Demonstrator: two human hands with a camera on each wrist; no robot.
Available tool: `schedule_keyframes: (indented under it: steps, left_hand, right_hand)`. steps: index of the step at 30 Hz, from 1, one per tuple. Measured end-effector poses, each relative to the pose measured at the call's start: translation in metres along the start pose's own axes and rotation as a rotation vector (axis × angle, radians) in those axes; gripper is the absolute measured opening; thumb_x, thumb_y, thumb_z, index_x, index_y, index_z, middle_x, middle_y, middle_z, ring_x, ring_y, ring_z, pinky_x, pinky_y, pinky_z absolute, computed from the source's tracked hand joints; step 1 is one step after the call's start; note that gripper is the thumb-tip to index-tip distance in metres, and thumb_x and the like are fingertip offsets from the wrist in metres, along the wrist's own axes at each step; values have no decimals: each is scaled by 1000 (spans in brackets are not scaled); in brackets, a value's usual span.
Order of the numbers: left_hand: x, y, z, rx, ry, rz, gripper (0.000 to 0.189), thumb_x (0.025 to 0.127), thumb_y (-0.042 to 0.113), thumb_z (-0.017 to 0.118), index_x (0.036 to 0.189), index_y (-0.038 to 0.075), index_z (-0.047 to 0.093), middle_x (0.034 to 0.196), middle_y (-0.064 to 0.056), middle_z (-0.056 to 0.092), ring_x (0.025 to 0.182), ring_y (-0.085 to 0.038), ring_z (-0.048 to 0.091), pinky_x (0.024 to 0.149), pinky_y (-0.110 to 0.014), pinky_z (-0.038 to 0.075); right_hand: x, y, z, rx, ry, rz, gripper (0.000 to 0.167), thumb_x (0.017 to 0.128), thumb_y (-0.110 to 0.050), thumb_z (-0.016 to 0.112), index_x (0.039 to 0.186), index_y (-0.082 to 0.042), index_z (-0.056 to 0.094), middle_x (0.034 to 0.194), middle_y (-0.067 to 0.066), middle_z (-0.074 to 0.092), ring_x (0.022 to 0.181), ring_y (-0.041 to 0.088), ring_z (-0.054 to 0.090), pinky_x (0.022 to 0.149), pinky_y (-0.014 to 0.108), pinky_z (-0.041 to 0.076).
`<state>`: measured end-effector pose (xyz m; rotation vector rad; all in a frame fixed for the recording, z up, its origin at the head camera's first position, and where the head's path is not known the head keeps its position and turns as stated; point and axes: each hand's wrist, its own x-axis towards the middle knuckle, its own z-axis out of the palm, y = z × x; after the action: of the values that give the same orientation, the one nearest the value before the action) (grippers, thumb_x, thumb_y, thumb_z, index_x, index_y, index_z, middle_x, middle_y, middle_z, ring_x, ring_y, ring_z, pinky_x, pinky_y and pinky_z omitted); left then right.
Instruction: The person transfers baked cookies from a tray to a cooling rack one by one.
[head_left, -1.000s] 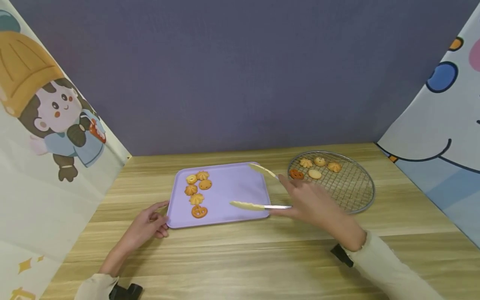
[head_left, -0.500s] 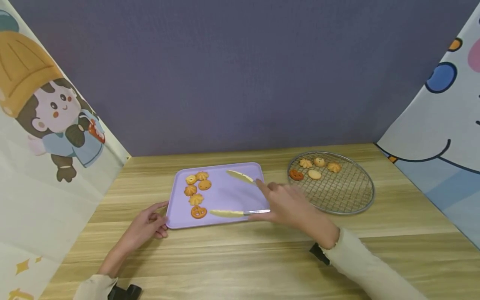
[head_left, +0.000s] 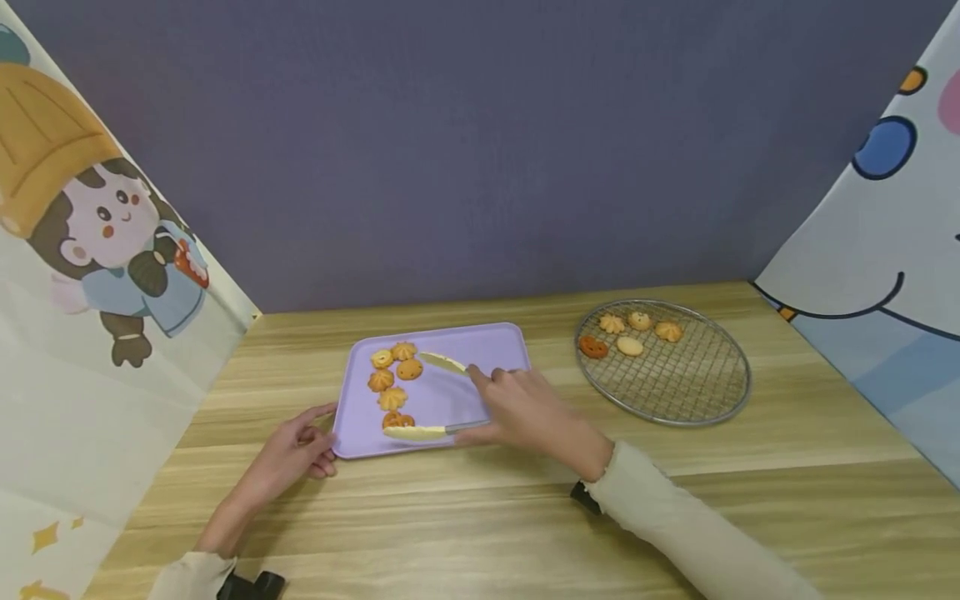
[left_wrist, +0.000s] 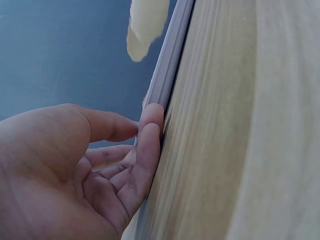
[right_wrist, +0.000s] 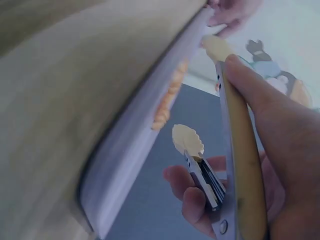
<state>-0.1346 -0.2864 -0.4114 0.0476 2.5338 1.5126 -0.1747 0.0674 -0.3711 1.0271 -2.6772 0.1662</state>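
My left hand [head_left: 281, 457] pinches the near left corner of a lilac tray [head_left: 480, 340], its thumb and fingers at the rim in the left wrist view. My right hand [head_left: 532, 417] grips cooking tongs [right_wrist: 245, 165] with cream tips, the arms spread wide and nothing between them. In the head view the near tip overlaps a pretzel-shaped cookie [head_left: 397, 418]; the far tip is close to a round brown cookie [head_left: 408, 370]. Several other cookies lie on the tray's left side, among them a flower-shaped one [head_left: 392, 398] and a small ring [head_left: 382, 359].
A round wire rack [head_left: 675, 387] lies to the right on the wooden table [head_left: 480, 525], with several cookies on its upper left part, including a dark pretzel [head_left: 593, 347] and a pale oval [head_left: 630, 346]. A dark wall [head_left: 480, 167] stands behind the table, printed panels at both sides.
My right hand has moved left with the spread tongs, from the tray's right edge across to the cookies at its left. The left hand stays at the tray corner.
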Motion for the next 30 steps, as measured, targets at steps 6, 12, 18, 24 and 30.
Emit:
schedule_keyframes:
  steps: [6, 12, 18, 24, 30]
  left_hand:
    - [-1, 0, 2, 7, -3, 11, 56, 100, 4, 55, 151, -5, 32, 82, -15, 63, 67, -25, 68, 60, -32, 61]
    - [-2, 1, 0, 22, -4, 32, 56, 100, 3, 54, 151, -6, 32, 82, -15, 63, 66, -24, 67, 59, -32, 61]
    - [-2, 2, -1, 21, -1, 30, 55, 101, 3, 54, 150, -6, 32, 81, -15, 63, 66, -23, 68, 59, -31, 61]
    - [-2, 3, -1, 21, -3, 39, 55, 100, 3, 54, 150, -7, 32, 82, -15, 63, 67, -23, 68, 59, -31, 61]
    - [-3, 3, 0, 17, -5, 46, 55, 100, 2, 55, 150, -7, 32, 81, -16, 63, 66, -23, 67, 58, -31, 61]
  right_hand:
    - [-2, -4, 15, -11, -10, 37, 94, 74, -78, 66, 129, -2, 60, 72, 7, 64, 52, 14, 53, 39, 28, 41]
    - [-2, -18, 15, -67, -20, 55, 95, 77, -78, 63, 129, 2, 60, 72, 8, 65, 53, 17, 58, 38, 28, 43]
    - [-4, -29, 14, -91, -35, 85, 96, 78, -78, 61, 127, 4, 62, 70, 10, 66, 52, 17, 60, 36, 28, 42]
    - [-4, -26, 12, -108, -7, 117, 93, 79, -74, 64, 121, 9, 64, 75, 15, 69, 59, 21, 65, 48, 35, 55]
    - [-5, -17, 6, -104, -18, 125, 84, 82, -67, 68, 117, 9, 66, 71, 13, 67, 57, 22, 63, 43, 34, 51]
